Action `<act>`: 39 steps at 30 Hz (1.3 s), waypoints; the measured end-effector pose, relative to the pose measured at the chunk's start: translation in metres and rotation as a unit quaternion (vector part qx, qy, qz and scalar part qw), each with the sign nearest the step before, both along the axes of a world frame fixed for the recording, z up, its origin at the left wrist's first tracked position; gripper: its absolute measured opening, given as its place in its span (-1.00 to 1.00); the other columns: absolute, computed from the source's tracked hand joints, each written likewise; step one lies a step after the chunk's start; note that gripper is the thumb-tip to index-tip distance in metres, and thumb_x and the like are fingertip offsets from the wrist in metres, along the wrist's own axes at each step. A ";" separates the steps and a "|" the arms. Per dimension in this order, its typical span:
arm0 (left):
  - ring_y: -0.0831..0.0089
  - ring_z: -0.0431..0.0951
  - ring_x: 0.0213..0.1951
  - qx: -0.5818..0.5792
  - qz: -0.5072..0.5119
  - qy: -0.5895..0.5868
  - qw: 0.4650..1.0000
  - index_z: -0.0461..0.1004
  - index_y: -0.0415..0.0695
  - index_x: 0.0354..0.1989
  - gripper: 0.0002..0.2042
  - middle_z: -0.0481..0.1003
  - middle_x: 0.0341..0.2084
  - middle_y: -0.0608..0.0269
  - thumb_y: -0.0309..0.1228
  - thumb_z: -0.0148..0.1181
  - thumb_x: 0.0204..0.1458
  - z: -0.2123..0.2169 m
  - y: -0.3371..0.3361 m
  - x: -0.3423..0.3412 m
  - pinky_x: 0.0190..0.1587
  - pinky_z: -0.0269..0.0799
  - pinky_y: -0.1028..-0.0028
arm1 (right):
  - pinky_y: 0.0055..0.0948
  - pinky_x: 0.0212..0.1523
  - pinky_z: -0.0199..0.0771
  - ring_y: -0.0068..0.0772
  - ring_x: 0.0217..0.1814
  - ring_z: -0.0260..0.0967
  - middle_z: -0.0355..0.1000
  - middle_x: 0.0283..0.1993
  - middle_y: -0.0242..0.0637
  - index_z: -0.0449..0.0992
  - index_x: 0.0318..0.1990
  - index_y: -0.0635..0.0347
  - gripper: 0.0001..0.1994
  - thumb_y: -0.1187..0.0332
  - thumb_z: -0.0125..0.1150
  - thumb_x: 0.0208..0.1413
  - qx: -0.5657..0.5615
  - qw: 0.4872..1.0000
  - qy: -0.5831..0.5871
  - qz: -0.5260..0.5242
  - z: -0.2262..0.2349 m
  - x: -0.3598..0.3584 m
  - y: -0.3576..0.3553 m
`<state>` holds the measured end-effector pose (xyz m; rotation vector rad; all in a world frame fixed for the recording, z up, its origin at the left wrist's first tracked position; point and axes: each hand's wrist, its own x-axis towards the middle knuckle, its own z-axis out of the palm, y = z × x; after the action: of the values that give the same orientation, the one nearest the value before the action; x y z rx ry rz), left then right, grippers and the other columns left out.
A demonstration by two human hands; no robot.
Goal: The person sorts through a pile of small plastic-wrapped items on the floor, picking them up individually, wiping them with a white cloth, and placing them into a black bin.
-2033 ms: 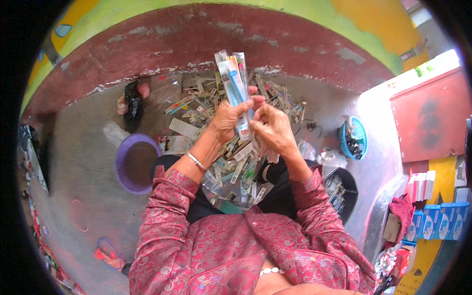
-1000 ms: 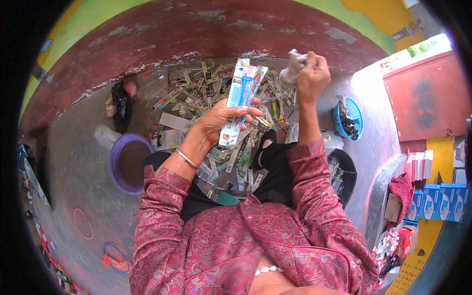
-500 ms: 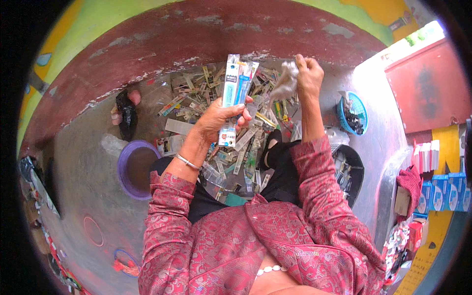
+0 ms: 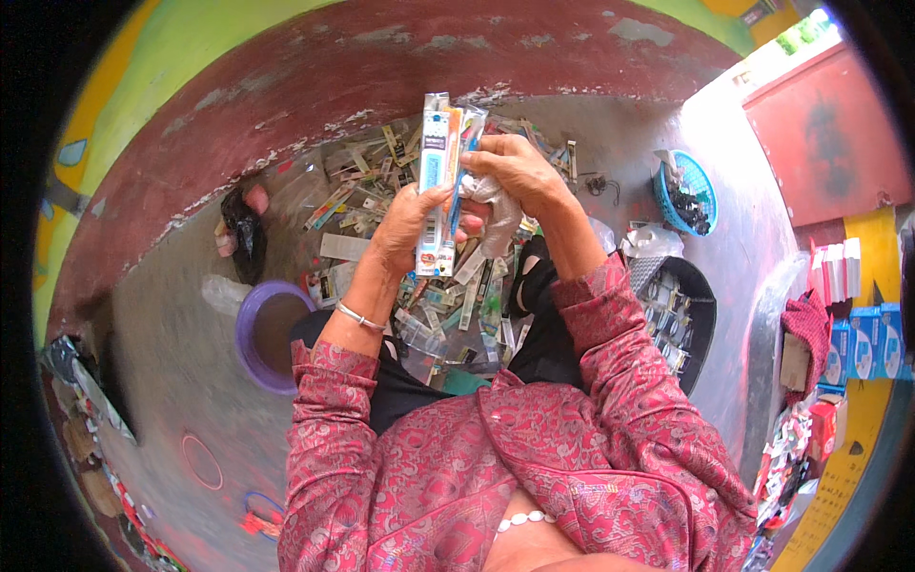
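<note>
My left hand (image 4: 408, 225) is closed around a few slim toothbrush packets (image 4: 434, 157), held upright in front of me. The front one is a white and light-blue card; beside it, orange and blue toothbrush handles show through clear plastic. My right hand (image 4: 526, 179) grips a crumpled greyish-white cloth (image 4: 502, 221), its fingertips against the right edge of the packets. Part of the cloth hangs below that hand. Beneath both hands, a loose heap of similar clear packets (image 4: 467, 300) covers the floor.
To the left stands a purple basin (image 4: 250, 334), near a black plastic bag (image 4: 246, 234). On the right are a dark tub (image 4: 707, 329) with packets in it and a blue basket (image 4: 710, 191) holding dark things. My knees flank the heap, and a reddish wall (image 4: 286, 86) curves behind it.
My right hand has come in leftward and down with the cloth, from well apart to touching the packets. My left hand and the packets have shifted slightly left.
</note>
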<state>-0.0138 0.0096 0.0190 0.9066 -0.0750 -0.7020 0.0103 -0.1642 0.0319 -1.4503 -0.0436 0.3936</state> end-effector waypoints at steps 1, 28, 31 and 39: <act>0.47 0.53 -0.48 0.013 0.006 -0.023 1.000 0.30 -0.31 -0.17 -0.69 0.48 -0.39 0.05 -0.37 0.07 -0.04 -0.004 0.002 0.001 -0.51 0.47 0.60 | -0.56 -0.37 0.34 -0.54 -0.39 0.35 0.42 -0.37 -0.27 0.44 -0.26 0.39 -0.73 0.33 0.12 -0.06 -0.019 1.000 0.012 -0.007 0.006 -0.001 -0.001; 0.56 0.47 -0.51 0.097 -0.024 -0.061 0.993 0.37 -0.26 -0.24 -0.74 0.50 -0.37 0.04 -0.52 0.19 -0.15 -0.009 -0.005 -0.011 -0.48 0.41 0.60 | -0.29 -0.45 0.40 -0.14 -0.43 0.39 0.38 -0.43 -0.19 0.38 -0.39 0.13 -0.85 0.27 0.10 -0.04 -0.392 0.711 -0.501 -0.301 -0.002 0.040 -0.016; 0.55 0.47 -0.49 0.046 -0.009 -0.018 0.999 0.32 -0.28 -0.16 -0.68 0.48 -0.36 0.01 -0.53 0.18 -0.14 -0.002 -0.003 -0.010 -0.49 0.42 0.63 | -0.23 -0.41 0.37 -0.08 -0.41 0.41 0.43 -0.47 -0.12 0.43 -0.45 0.19 -0.80 0.24 0.14 -0.09 -0.479 0.695 -0.342 -0.413 -0.010 0.054 -0.070; 0.48 0.47 -0.55 0.091 0.102 -0.042 0.990 0.40 -0.31 -0.36 -0.80 0.46 -0.54 0.18 -0.62 0.16 -0.25 -0.035 -0.006 -0.002 -0.51 0.41 0.54 | -0.39 -0.54 0.28 -0.40 -0.63 0.24 0.34 -0.64 -0.20 0.40 -0.65 0.28 -0.55 0.00 0.17 -0.08 -0.418 0.846 -0.276 -0.179 0.012 -0.007 0.014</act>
<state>-0.0162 0.0032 -0.0159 1.1030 0.0072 -0.4858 0.0029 -0.1505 0.0440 -2.3516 -0.0664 -0.3930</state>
